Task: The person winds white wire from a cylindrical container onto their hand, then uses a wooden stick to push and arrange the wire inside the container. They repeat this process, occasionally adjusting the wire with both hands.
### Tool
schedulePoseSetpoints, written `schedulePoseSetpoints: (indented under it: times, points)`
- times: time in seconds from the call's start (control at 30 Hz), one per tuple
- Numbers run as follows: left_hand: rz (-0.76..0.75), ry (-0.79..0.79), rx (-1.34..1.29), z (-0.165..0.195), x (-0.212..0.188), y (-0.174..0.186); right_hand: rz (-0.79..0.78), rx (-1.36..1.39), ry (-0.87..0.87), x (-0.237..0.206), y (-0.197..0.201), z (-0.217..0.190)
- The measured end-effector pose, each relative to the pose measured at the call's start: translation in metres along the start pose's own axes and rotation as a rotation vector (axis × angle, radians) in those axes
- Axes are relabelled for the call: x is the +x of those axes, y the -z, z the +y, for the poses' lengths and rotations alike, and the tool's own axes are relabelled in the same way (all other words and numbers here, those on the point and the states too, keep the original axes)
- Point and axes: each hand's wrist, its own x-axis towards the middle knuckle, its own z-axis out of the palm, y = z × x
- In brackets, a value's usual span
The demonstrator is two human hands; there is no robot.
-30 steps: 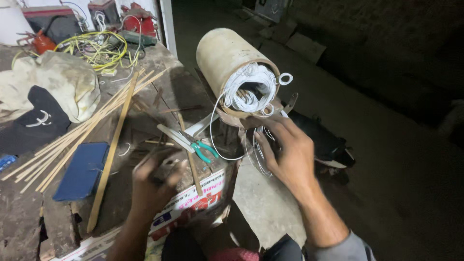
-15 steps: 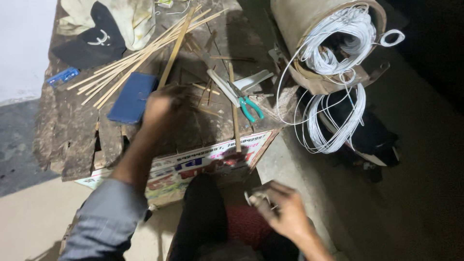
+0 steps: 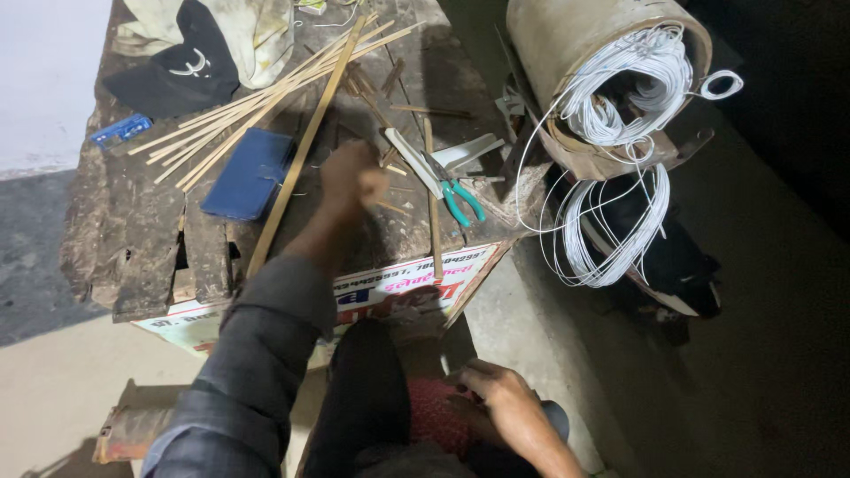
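A: Start near. What is the right hand (image 3: 500,394) doing?

B: It rests low in view, at about five o'clock, on the lap beside a red patterned cloth (image 3: 431,416). Its fingers curl loosely inward; whether they pinch anything I cannot tell.

A: And the left hand (image 3: 352,177)?

B: It reaches out over the worn wooden bench (image 3: 124,239), fingers bunched into a closed fist. It is blurred, so I cannot tell what it grips, if anything. It sits right among the short wood slivers (image 3: 403,159), and the long flat wooden strip (image 3: 301,155) runs just past it at nine o'clock.

A: How would that strip handle?

B: I judge it light and thin, springy along its length and prone to snap or splinter if bent hard. Held near its middle it would balance; held at one end it would sag and whip.

A: What lies around the fist?

B: A blue flat case (image 3: 248,173) at nine o'clock, green-handled pliers (image 3: 456,195) at three o'clock, and a bundle of thin sticks (image 3: 266,102) at eleven o'clock.

A: Farther out?

B: A black cap (image 3: 181,71) on pale cloth at the bench's far left, and at two o'clock a drum (image 3: 584,44) spilling white wire coils (image 3: 611,239), which look stiff enough to hold their loops.
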Motion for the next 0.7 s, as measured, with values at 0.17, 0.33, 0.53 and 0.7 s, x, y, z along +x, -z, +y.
schedulePoseSetpoints:
  times: [0.17,0.33,0.53,0.7]
  points:
    - [-0.265,0.072,-0.180,-0.027,0.017,0.037,0.113,0.118,0.094,-0.015,0.001,0.025]
    - [0.132,0.104,-0.001,-0.047,0.014,0.050,0.109,0.134,-0.003,-0.021,-0.019,0.052]
    - [0.020,-0.086,0.157,-0.050,0.014,0.055,0.016,0.063,-0.006,-0.016,-0.035,0.061]
    - [0.109,-0.256,0.244,-0.049,0.013,0.055,0.044,0.056,0.036,-0.022,-0.042,0.061]
